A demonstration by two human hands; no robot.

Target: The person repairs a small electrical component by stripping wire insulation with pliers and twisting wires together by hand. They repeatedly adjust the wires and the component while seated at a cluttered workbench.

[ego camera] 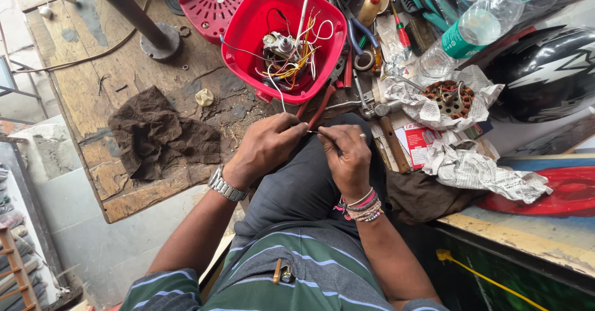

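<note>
My left hand (268,145) and my right hand (347,155) meet above my lap, fingertips pinched together on a thin wire (312,132) that runs between them. The left wrist wears a metal watch, the right wrist several bead bracelets and a ring on one finger. Just beyond the hands stands a red plastic housing (243,26) filled with tangled yellow, white and black wires (291,53) and a small part. Red-handled pliers (320,107) lie between the housing and my hands.
A worn wooden bench (93,81) carries a dark rag (158,134), a metal pole base (160,41) and a red grille cover (211,1). At right: a copper-wound stator (447,97) on newspaper, a plastic bottle (477,29), a black helmet (548,72), scattered tools.
</note>
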